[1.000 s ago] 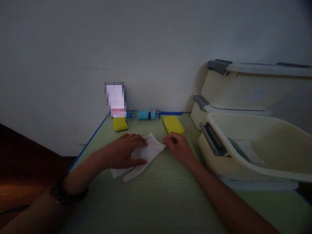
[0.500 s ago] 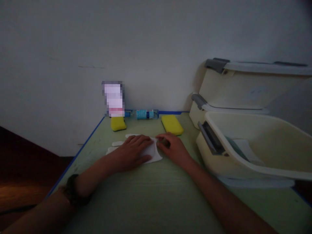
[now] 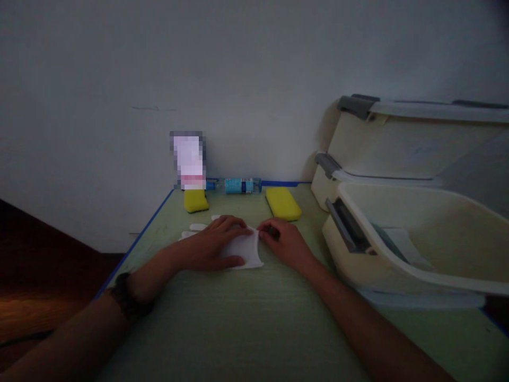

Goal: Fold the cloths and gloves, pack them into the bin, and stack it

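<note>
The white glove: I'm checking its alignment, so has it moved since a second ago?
Yes. The white glove has turned, its finger ends swinging forward, nearer the left yellow sponge, which has stayed put.

Dim grey wall [image 3: 254, 69], dark floor [image 3: 35, 260]

On the surface [image 3: 238, 329] we see a bottle [image 3: 238, 185] by the far edge, a small yellow sponge [image 3: 195, 201] near the far left corner, an open cream bin [image 3: 345, 265] toward the right edge.

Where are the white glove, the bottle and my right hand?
White glove [image 3: 247, 251], head view, on the part near its cuff.
Bottle [image 3: 239, 186], head view, on its label.
Right hand [image 3: 287, 241], head view, on its back.
</note>
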